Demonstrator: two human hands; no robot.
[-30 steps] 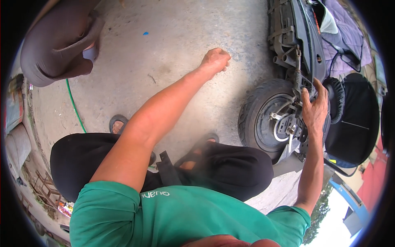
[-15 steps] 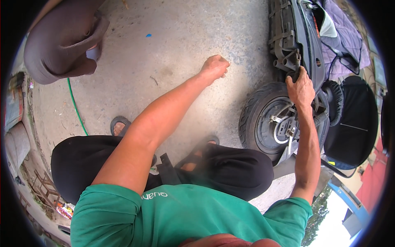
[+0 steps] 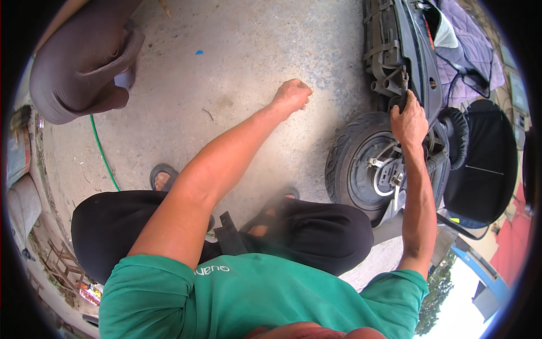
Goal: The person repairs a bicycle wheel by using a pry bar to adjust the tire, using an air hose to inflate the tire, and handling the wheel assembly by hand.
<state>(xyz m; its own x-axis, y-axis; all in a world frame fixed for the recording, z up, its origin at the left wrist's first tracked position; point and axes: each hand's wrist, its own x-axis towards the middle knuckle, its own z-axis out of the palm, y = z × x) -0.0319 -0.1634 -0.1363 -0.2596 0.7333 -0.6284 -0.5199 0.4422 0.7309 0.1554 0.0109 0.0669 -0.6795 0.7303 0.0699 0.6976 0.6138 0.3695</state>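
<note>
My right hand [image 3: 411, 123] reaches to the dark underframe [image 3: 389, 85] of a scooter, just ahead of its wheel, with its thumb and fingers closed on a dark part there. Below that hand is the wheel [image 3: 353, 169], with a black tyre and a silver brake lever arm [image 3: 385, 176] at its hub. Over the concrete floor, left of the scooter, my left hand [image 3: 293, 95] is held closed, its fingers curled together. Whatever it may hold is hidden or too small to make out.
Another person's leg in grey-brown trousers [image 3: 84, 68] is at the upper left. A green hose [image 3: 100, 144] runs along the floor. A small blue scrap [image 3: 199, 52] lies farther off. Beyond the scooter are a purple quilted cloth [image 3: 466, 42] and a black seat [image 3: 485, 158].
The view has shifted slightly. Both my hands keep almost the same places, the right one at the scooter's underframe and the left one over the floor.
</note>
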